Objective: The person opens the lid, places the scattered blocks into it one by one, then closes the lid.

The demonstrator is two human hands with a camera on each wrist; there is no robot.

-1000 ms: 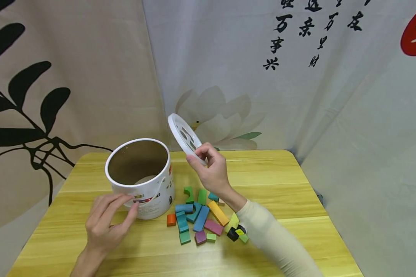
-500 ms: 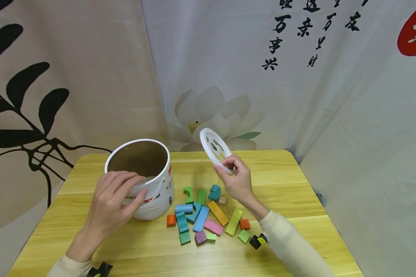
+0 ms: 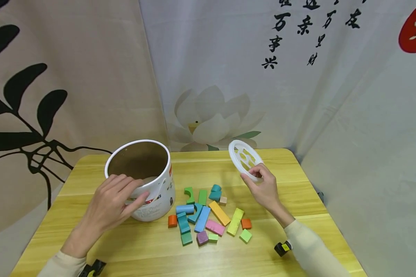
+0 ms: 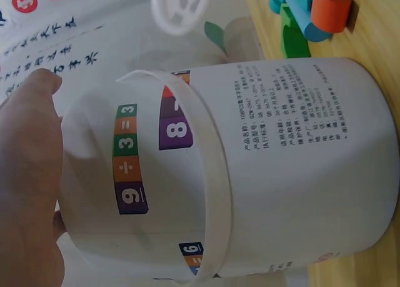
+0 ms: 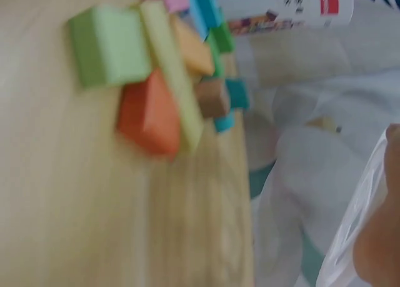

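Observation:
A white bucket (image 3: 156, 200) with a brown inside, printed labels and a thin white handle (image 4: 215, 174) stands upright at the table's left. My left hand (image 3: 112, 200) holds its near rim, fingers over the edge and thumb along the outer wall; the fingertips are partly hidden. Over the table's right side, my right hand (image 3: 265, 188) pinches the lower edge of a round white lid (image 3: 238, 156) with cut-out shapes, holding it tilted in the air. In the right wrist view, the lid (image 5: 350, 237) shows at the right edge beside the fingers.
Coloured wooden blocks lie loosely between the hands, among them a yellow block (image 3: 235, 222), an orange block (image 3: 220, 213), a purple block (image 3: 202, 238) and a red block (image 3: 172, 221). Behind the wooden table (image 3: 152, 254) hangs a printed cloth (image 3: 208, 57).
My right hand has carried the lid rightward and down, away from the bucket. The left hand has risen from the bucket's side to its near rim. The blocks stay put.

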